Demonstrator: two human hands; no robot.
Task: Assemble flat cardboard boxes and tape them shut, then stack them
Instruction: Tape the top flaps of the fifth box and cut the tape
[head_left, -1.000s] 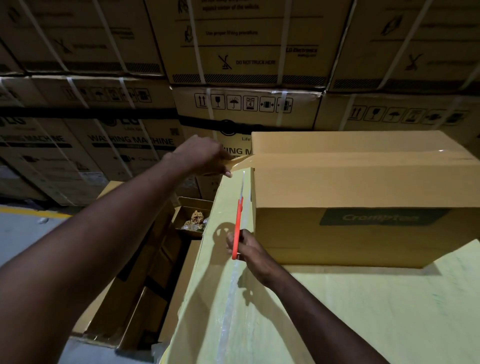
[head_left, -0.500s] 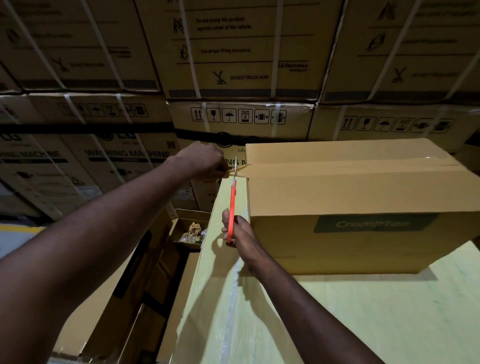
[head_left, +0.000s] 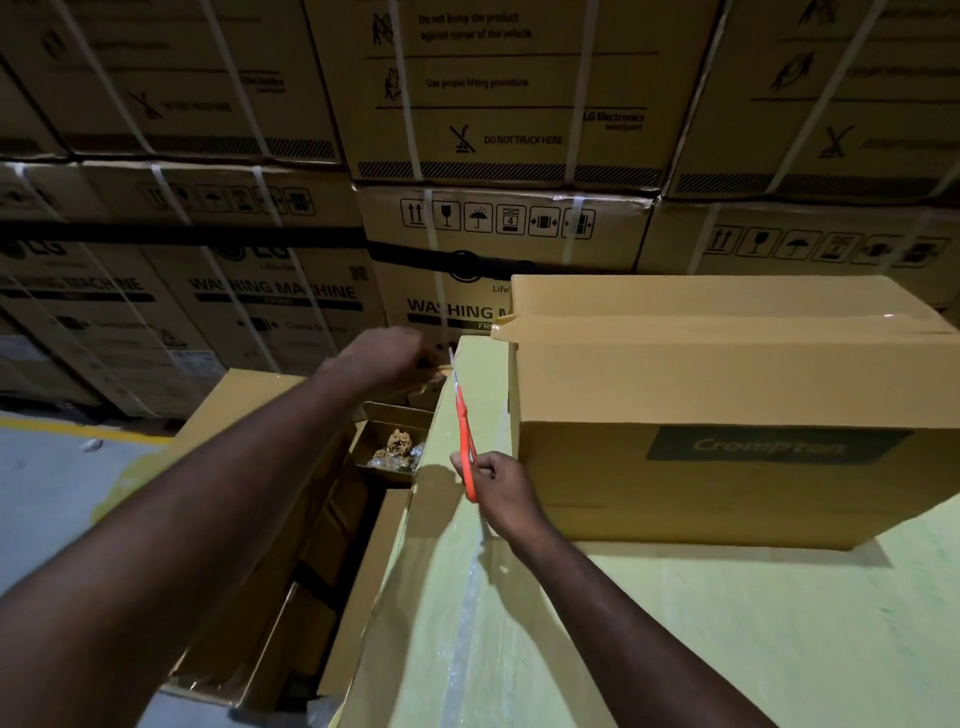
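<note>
A brown cardboard box (head_left: 727, 395) with a dark "Crompton" label stands on a large yellow-green carton (head_left: 727, 623). Brown tape runs along its top seam, and a short cut end (head_left: 503, 329) sticks out at the top left corner. My right hand (head_left: 498, 488) grips orange-handled scissors (head_left: 464, 431), blades pointing up, just left of the box. My left hand (head_left: 384, 358) is further left and apart from the box, closed on the tape roll's loose end (head_left: 434, 370); the roll itself is mostly hidden by the hand.
Strapped washing-machine cartons (head_left: 509, 156) form a wall behind. Left of the yellow carton, lower down, a small open box (head_left: 395, 441) holds crumpled material, with more brown cartons (head_left: 249, 519) beside it. Grey floor with a yellow line (head_left: 62, 467) lies at the far left.
The scissors have cut the tape. My left hand has pulled the tape end down and left, away from the box corner. My right hand with the scissors has dropped slightly.
</note>
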